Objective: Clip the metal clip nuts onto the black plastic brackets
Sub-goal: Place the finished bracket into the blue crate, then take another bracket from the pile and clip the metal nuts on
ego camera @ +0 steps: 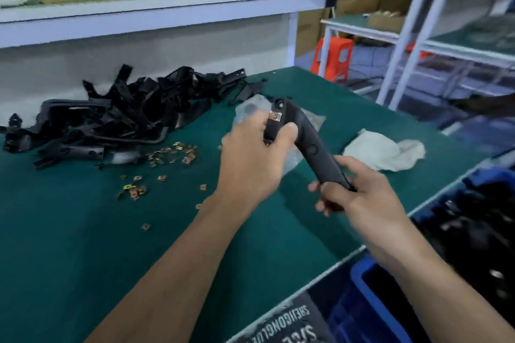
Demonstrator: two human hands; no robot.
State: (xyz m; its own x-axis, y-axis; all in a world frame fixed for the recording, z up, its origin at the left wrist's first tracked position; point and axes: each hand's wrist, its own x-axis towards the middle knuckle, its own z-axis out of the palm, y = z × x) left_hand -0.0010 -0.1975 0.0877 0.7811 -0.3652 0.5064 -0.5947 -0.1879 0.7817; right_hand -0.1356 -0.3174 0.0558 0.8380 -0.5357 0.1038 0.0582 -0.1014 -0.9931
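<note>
I hold one long black plastic bracket [303, 136] above the green table [83, 245], tilted from upper left to lower right. My left hand [253, 156] grips its upper part, thumb on top, just below a shiny metal clip nut [276, 116] sitting on the bracket's edge. My right hand [351, 192] grips the bracket's lower end. A heap of black brackets [117, 117] lies at the back left. Several loose brass-coloured clip nuts [170, 154] are scattered in front of the heap.
A clear plastic bag [250, 108] lies under the held bracket and a white cloth [384, 150] to its right. A blue bin [418, 273] with black parts stands beyond the table's right edge. A white shelf [156, 14] with a cardboard box and bottle runs along the back.
</note>
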